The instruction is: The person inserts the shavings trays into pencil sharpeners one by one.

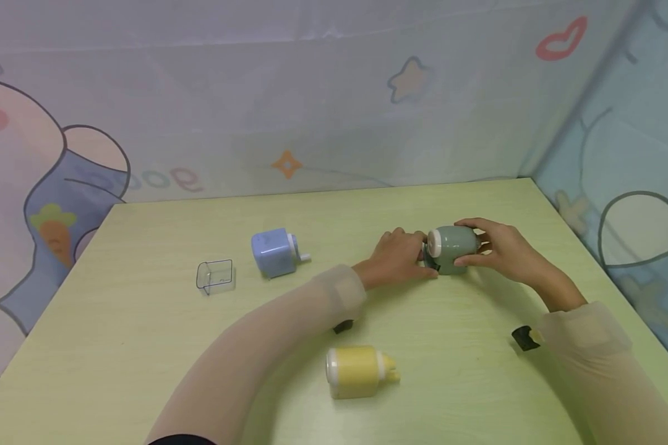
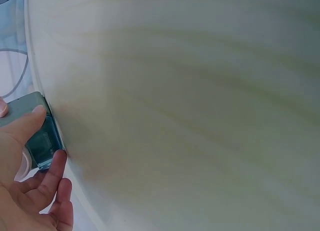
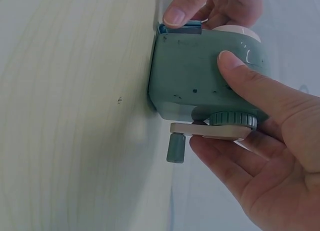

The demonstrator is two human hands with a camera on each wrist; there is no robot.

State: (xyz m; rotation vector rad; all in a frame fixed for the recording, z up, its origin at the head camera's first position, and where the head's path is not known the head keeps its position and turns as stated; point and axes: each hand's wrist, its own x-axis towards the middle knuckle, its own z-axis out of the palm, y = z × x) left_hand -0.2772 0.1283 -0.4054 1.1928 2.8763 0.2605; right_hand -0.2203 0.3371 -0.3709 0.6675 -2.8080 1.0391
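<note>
A green crank pencil sharpener (image 1: 456,241) is at the right side of the table, its white-rimmed end facing left. My right hand (image 1: 509,254) grips it from the right. In the right wrist view the thumb lies along the green body, with the other fingers beneath the crank handle (image 3: 207,130). At the opposite end, my left hand (image 1: 396,258) pinches the dark see-through shavings drawer (image 2: 44,143) between thumb and fingers. Most of that drawer is hidden inside the body; only its end sticks out in the right wrist view.
On the pale table (image 1: 145,346), a blue crank sharpener (image 1: 274,252) stands left of my left hand. Farther left lies a clear drawer (image 1: 215,274). A yellow sharpener (image 1: 356,372) sits near the front, right of my left forearm. A printed cloth (image 1: 334,111) hangs behind the table.
</note>
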